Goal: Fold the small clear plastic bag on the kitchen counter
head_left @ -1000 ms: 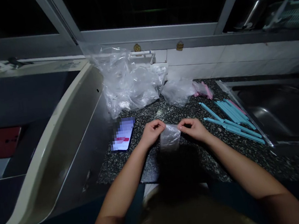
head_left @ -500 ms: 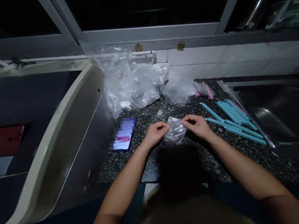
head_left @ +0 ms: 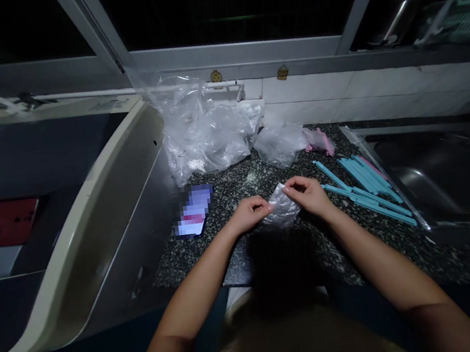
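A small clear plastic bag (head_left: 284,209) hangs between my two hands above the dark speckled countertop (head_left: 228,191). My left hand (head_left: 251,213) pinches its left edge between thumb and fingertips. At its upper right corner, my right hand (head_left: 308,192) grips the plastic in a pinch. Several light blue strips (head_left: 363,174) lie on the counter to the right of my right hand, with a pink strip (head_left: 371,168) beside them. Pink pieces (head_left: 320,141) in clear plastic sit further back, next to a crumpled clear bag (head_left: 281,143).
Large crumpled plastic bags (head_left: 208,131) fill the back left of the counter. A phone (head_left: 194,210) with a lit screen lies left of my left hand. A beige and grey appliance (head_left: 104,197) borders the left side. At the right is a dark sink (head_left: 440,173).
The small bag has tilted and shifted slightly right. My left hand has moved a little right and down, while my right hand is slightly higher. Both still pinch the bag.
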Demonstrator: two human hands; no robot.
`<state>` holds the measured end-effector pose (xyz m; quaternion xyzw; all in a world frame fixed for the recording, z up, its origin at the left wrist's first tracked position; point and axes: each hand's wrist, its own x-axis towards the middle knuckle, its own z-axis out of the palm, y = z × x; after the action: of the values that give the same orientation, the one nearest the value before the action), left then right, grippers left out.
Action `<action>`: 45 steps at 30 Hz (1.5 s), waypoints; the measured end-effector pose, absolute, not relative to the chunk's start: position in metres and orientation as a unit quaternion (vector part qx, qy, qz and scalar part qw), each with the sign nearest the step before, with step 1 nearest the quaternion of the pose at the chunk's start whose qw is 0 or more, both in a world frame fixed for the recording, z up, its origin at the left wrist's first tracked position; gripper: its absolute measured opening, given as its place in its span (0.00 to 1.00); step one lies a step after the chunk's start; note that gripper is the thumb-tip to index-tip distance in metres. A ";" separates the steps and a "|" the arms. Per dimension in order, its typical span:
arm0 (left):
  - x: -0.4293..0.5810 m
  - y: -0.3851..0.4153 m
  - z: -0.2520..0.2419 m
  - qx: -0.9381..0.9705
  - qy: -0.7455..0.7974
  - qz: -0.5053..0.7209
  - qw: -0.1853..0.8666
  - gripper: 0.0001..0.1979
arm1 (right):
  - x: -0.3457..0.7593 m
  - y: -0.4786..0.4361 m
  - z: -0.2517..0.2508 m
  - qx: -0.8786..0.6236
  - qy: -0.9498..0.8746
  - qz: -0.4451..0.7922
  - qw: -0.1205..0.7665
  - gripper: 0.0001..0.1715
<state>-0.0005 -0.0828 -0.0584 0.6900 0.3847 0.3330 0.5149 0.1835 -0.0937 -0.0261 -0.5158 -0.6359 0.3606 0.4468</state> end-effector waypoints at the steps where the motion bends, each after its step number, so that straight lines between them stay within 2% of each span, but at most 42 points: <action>1: -0.001 -0.082 -0.058 0.694 0.384 0.333 0.510 0.15 | 0.185 -0.093 -0.025 -0.517 -0.632 0.358 0.452 0.17; 19: -0.008 -0.080 -0.056 0.745 0.368 0.269 0.487 0.16 | 0.196 -0.091 -0.024 -0.527 -0.619 0.330 0.479 0.18; 21: -0.016 -0.077 -0.053 0.759 0.426 0.265 0.415 0.16 | 0.194 -0.092 -0.024 -0.529 -0.630 0.330 0.463 0.18; 25: -0.036 -0.063 -0.054 0.719 0.615 0.280 0.159 0.17 | 0.189 -0.092 -0.027 -0.527 -0.644 0.332 0.445 0.19; 27: -0.043 -0.057 -0.059 0.700 0.651 0.263 0.129 0.17 | 0.187 -0.092 -0.029 -0.525 -0.646 0.336 0.442 0.18; 30: -0.047 -0.051 -0.063 0.698 0.649 0.266 0.143 0.16 | 0.182 -0.090 -0.030 -0.520 -0.648 0.344 0.437 0.17; 33: -0.044 -0.052 -0.060 0.703 0.600 0.338 0.179 0.15 | 0.174 -0.087 -0.028 -0.504 -0.667 0.355 0.418 0.16; 36: -0.037 -0.058 -0.054 0.694 0.495 0.417 0.314 0.15 | 0.164 -0.083 -0.026 -0.483 -0.693 0.375 0.382 0.16; 39: -0.029 -0.066 -0.049 0.679 0.422 0.427 0.422 0.15 | 0.152 -0.080 -0.026 -0.473 -0.705 0.389 0.359 0.15; 45: -0.023 -0.069 -0.048 0.666 0.394 0.442 0.453 0.13 | 0.144 -0.081 -0.028 -0.463 -0.703 0.403 0.360 0.15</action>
<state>-0.0233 -0.0694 -0.0477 0.6662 0.3942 0.4417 0.4535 0.1438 -0.0810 -0.0279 -0.4629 -0.7031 0.4026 0.3596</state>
